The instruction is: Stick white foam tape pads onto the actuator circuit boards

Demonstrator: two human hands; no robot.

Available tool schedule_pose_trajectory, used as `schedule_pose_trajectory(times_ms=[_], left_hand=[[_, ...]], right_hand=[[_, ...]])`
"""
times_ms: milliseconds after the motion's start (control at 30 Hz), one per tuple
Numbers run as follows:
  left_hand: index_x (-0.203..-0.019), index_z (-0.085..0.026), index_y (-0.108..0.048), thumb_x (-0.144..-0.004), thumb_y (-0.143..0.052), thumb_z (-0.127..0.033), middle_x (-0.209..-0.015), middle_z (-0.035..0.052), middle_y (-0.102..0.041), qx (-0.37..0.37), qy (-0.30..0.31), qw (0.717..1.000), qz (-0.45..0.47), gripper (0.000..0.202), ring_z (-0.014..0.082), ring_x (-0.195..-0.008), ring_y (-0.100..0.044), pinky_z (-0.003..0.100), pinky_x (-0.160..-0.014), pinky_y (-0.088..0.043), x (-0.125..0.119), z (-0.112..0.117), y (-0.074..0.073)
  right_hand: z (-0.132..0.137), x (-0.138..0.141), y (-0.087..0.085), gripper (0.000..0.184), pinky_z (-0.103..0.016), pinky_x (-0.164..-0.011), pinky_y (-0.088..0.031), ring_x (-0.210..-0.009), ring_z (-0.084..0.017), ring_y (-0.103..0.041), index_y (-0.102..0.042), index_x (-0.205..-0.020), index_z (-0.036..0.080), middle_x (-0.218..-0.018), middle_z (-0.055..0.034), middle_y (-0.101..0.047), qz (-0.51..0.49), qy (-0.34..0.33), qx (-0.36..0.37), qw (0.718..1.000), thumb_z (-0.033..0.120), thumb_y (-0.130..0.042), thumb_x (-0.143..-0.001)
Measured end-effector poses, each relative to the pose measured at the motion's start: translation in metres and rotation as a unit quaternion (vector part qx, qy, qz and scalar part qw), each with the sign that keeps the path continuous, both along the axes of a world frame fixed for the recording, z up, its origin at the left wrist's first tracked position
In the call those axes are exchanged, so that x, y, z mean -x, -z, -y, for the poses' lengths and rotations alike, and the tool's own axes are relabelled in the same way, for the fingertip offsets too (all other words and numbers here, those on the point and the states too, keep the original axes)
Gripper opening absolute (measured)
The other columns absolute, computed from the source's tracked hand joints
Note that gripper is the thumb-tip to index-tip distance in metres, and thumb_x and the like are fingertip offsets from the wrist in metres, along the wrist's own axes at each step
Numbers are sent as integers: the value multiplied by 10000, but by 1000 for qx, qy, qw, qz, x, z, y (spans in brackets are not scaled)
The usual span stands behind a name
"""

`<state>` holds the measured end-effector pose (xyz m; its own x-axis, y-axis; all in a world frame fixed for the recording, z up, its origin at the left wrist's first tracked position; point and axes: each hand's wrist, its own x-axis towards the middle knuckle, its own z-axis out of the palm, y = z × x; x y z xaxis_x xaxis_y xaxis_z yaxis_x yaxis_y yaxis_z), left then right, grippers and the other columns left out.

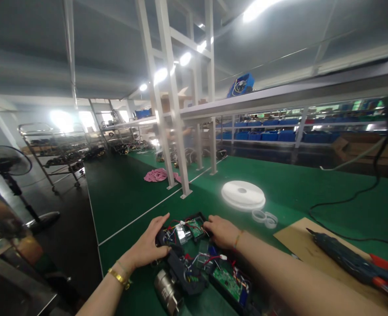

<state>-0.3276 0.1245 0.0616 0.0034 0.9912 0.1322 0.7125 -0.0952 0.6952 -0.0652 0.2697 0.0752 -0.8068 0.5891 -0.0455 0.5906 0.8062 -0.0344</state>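
Observation:
An opened black device housing (198, 216) lies on the green bench, showing a green circuit board, a silvery block and coloured wires. My left hand (147, 246) curves around its dark left end, thumb nearer me and index finger stretched out. At its right end, my right hand (223, 231) grips the edge with bent fingers; the fingertips are partly hidden. Closer to me sits a second opened black housing (210, 285) with a green circuit board (227, 283), red wires and a white connector. A metal cylindrical fitting (168, 290) is beside it, on the left.
A white reel (243, 195) and clear rings (264, 218) lie beyond my right hand. An electric screwdriver (342, 254) rests on cardboard (289, 235) at right, near a black cable (345, 199). White frame posts (177, 131), a pink cloth (156, 175) and a fan (9, 162) stand farther off.

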Motion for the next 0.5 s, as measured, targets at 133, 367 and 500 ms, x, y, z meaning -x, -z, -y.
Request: schedule_pose_trajectory(times_ms=[133, 367, 500], left_hand=[[-1525, -267, -284, -772, -611, -325, -1584, 80, -231, -27, -30, 999, 4, 822, 300, -1457, -276, 483, -1217, -241, -5, 7, 7], [-1517, -226, -292, -825, -580, -377, -1604, 122, -184, -114, -121, 986, -2, 764, 341, -1487, -193, 578, -1212, -208, -18, 20, 20], [-1409, -259, -441, -915, -522, -350, -1466, 96, -429, -301, -244, 920, -57, 509, 278, -1364, -425, 500, -1133, -395, -51, 63, 34]], right_hand=[[7, -19, -5, 589, -381, -923, -461, -1107, -280, -539, -518, -1315, 187, -1221, -125, -542, -36, -33, -33, 998, 154, -751, -775], [0, -17, 3, 453, -355, -843, -454, -1044, -263, -539, -612, -1231, 316, -1194, -84, -532, -26, -118, -50, 991, 184, -712, -809], [-7, -8, 10, 313, -355, -792, -465, -988, -266, -561, -690, -1107, 290, -1091, -79, -583, -27, -122, -40, 991, 188, -736, -815]])
